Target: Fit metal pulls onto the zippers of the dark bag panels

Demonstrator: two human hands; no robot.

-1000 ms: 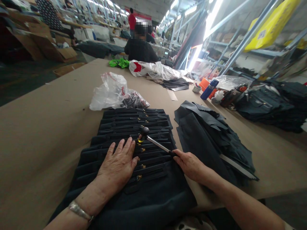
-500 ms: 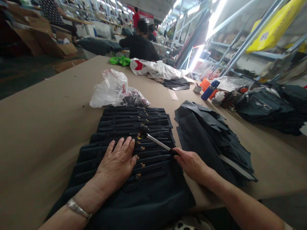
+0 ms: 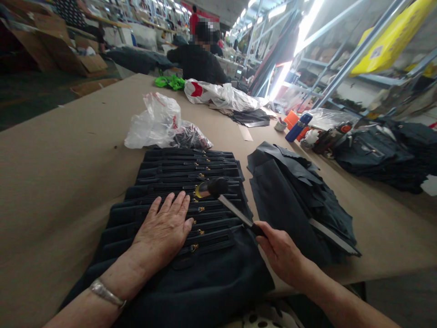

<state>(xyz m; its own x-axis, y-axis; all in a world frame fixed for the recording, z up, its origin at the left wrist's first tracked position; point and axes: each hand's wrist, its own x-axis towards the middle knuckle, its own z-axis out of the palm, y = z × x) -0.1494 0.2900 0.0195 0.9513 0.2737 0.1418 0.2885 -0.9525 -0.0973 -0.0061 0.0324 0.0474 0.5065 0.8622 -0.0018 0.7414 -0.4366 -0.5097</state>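
Note:
A stepped stack of dark fabric pieces (image 3: 177, 191) with small gold fittings lies on the brown table in front of me. My left hand (image 3: 164, 232) rests flat on the stack, fingers stretched out beside the row of fittings. My right hand (image 3: 282, 253) is closed round the handle of a small hammer (image 3: 218, 191). Its black and yellow head is lifted a little above the stack, just past my left fingertips.
A second pile of dark fabric (image 3: 300, 200) with a metal ruler lies to the right. A white plastic bag (image 3: 157, 125) sits behind the stack. Further back are more bags, a blue bottle (image 3: 298, 127), dark bags (image 3: 375, 152) and a seated person (image 3: 198, 59).
The hammer head has risen off the fittings and swung slightly right. My right hand has drawn back toward me. My left hand stays flat on the stack.

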